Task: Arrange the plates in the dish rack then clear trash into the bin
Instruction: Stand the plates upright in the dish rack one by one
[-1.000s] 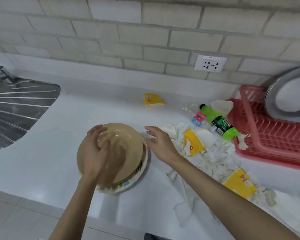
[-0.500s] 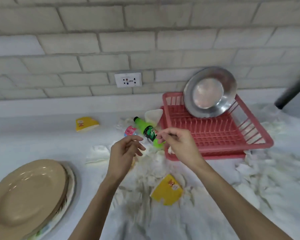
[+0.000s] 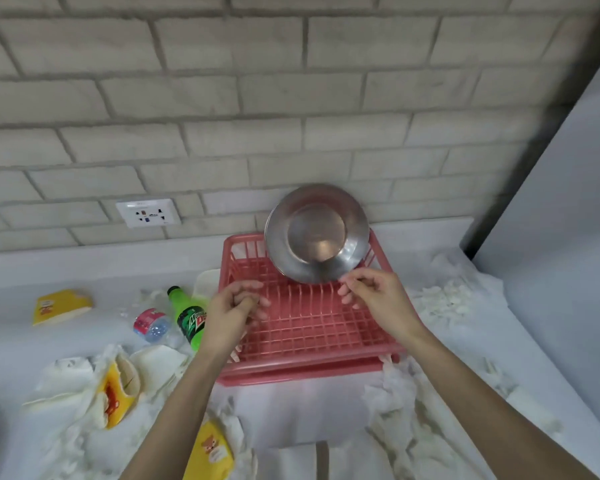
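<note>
Pale brick wall [image 3: 222,98] fills the upper half of the view, with a white socket plate [image 3: 148,213] set into it at about 10 o'clock from the red dish rack [image 3: 309,370]. The rack stands on a white counter [image 3: 11,341] near the centre of the view. One steel plate [image 3: 317,233] is propped upright at the rack's 12 o'clock end, tilted back toward the wall; its lower rim is partly hidden behind the rack's prongs and the right hand.

At the bottom-left edge, a sliver of something rounded is cut off and cannot be identified. A yellow carton [image 3: 210,452] at 6 o'clock is partly covered by the left forearm. Crumpled white tissue [image 3: 392,386] is scattered around the rack, its shapes blurred. A green soda bottle [image 3: 189,317] and a crushed clear bottle [image 3: 151,323] lie at the rack's 9 o'clock side, and a white cup behind the green bottle is mostly hidden.

Both forearms are extended from 6 o'clock over the rack. The left hand [image 3: 234,313] is held over the rack's 9 o'clock side, fingers loosely curled, nothing gripped. The right hand [image 3: 374,296] is held just below the steel plate, fingers loosely bent and parted, empty; whether its fingertips touch the plate's rim cannot be told.
</note>
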A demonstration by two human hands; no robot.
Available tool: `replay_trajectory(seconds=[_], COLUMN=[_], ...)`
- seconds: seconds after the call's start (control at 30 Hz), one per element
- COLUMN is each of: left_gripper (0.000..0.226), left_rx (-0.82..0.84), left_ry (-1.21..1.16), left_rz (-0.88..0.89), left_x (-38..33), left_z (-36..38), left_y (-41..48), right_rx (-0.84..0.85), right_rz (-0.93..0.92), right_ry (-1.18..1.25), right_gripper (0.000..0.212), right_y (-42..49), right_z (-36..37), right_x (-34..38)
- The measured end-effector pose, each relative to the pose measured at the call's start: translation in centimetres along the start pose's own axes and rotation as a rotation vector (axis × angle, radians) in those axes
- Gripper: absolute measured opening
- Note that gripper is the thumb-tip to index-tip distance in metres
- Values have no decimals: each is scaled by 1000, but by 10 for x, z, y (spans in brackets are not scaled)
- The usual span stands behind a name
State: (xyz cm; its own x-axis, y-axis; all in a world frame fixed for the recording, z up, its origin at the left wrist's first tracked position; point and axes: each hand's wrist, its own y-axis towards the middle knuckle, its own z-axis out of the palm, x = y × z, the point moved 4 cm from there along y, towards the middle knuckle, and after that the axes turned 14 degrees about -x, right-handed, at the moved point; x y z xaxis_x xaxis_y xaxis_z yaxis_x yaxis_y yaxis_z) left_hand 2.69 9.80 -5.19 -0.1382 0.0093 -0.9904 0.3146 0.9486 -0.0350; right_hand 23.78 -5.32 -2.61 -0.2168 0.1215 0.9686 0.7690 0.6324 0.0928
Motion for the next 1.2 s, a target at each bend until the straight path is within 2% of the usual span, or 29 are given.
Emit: replay_trajectory(seconds=[0.1, 0.27, 0.4, 0.43, 0.5, 0.57, 0.67, 0.73, 0.8, 0.97, 1.03, 1.1, 1.2], left_gripper=[19, 25, 44, 45, 32, 17, 6, 21, 27, 16, 20, 27, 17], left_rx=[-48, -120, -119, -110, -79, -33, -50, -97, -132, -140, -156, -168, -170], left_ry=[121, 239, 501, 560, 630, 625, 573, 568, 549, 492, 496, 470, 383], left_rz=[-8, 19, 17, 10, 18, 34, 39, 48, 55, 119, 149, 159, 159], left_x=[0, -16, -16, -15, -10, -7, 7, 19, 26, 11, 0, -9, -24], left_z=[14, 39, 53, 56, 62, 73, 76, 72, 67, 64, 62, 58, 50], left_y=[38, 99, 143, 148, 154, 154, 159, 165, 168, 154, 150, 150, 150], right_rx=[-79, -181, -173, -159, -83, -5, 10, -8, -9, -23, -58, -88, -111], right_rz=[-36, -112, -95, -97, -123, -145, -180, -218, -245, -294, -321, -335, -333], right_ry=[-45, -269, -428, -468, -540, -583, -586, -577, -565, -529, -503, -487, -451], right_gripper=[12, 10, 30, 28, 14, 17, 12, 27, 36, 40, 43, 37, 24], right_y=[49, 135, 183, 190, 200, 204, 209, 208, 207, 203, 200, 198, 192], right_z=[-20, -37, -35, -32, -22, -14, -8, -7, -7, -8, -9, -10, -9], right_x=[-3, -12, -28, -30, -33, -38, -43, -41, -40, -36, -29, -20, -5])
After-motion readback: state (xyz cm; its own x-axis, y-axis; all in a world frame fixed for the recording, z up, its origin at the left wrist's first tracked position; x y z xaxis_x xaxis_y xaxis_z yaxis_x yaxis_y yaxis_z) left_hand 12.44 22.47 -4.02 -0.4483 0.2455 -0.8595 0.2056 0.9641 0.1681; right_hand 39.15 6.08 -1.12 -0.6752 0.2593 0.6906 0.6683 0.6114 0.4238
